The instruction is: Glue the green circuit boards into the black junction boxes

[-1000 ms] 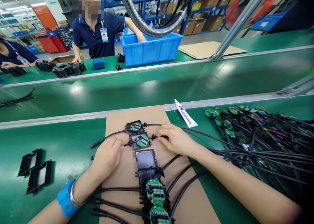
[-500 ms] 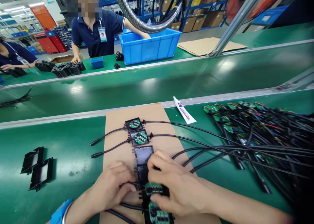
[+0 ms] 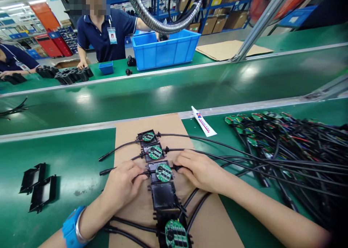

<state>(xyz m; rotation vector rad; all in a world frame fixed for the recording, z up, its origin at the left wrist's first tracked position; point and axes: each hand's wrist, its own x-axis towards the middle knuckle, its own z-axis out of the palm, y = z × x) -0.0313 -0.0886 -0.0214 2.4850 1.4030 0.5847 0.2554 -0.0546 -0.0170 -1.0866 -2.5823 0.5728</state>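
Observation:
A round green circuit board [image 3: 163, 172] sits over the third black plastic case [image 3: 152, 166] in a row on the cardboard. My left hand [image 3: 123, 183] pinches the short black cable on the board's left side. On the other side, the fingers of my right hand [image 3: 197, 170] are closed on its right-hand cable, close to the case edge. Just below is a bare black case [image 3: 164, 196]. Two cases farther up carry green boards [image 3: 155, 152], with cables out both sides. Nearest me, another green board [image 3: 176, 234] lies on a case.
A heap of wired circuit boards [image 3: 285, 143] covers the right of the green bench. A white tube [image 3: 203, 122] lies behind the cardboard [image 3: 127, 132]. Two black frames [image 3: 42, 193] are at left. Across the channel, a person works at a blue bin [image 3: 165, 52].
Both hands have moved up and away from the nearer cases. A circuit board now lies over the third case, which was bare. The co-worker's hand has lifted a dark part at the bin.

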